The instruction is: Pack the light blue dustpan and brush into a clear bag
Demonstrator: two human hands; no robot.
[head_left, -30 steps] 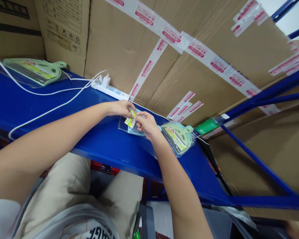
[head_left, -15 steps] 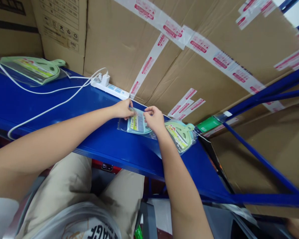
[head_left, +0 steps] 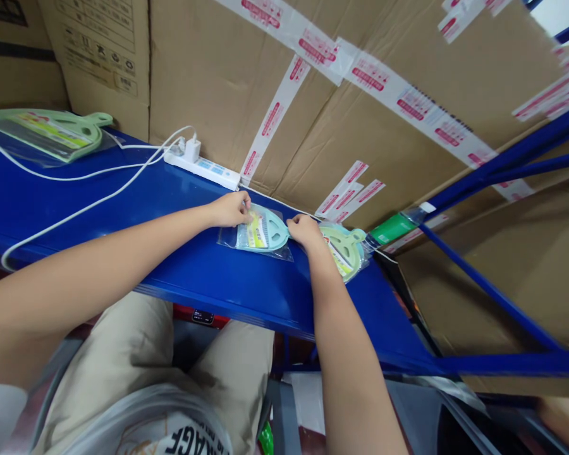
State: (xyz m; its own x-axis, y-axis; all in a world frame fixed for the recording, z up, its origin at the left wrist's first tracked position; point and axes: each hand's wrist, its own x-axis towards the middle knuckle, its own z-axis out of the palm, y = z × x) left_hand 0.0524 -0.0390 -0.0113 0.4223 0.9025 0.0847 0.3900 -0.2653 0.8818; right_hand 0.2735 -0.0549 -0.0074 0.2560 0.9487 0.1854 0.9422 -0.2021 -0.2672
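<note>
Along the blue tabletop (head_left: 194, 268), a light-blue plastic dustpan (head_left: 279, 235) lies flat within a clear bag (head_left: 226, 237); left hand (head_left: 233, 210) touches its wide end, grip unclear; right hand (head_left: 306, 230) pinches its narrow end.

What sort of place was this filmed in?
Probably a storeroom or packing area: a large taped carton stands behind a blue shelf used as a worktop, and several bagged dustpans lie on it.

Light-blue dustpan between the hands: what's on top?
A yellow-and-white label. The left hand hides part of the dustpan's left edge, the right hand its handle end.
</note>
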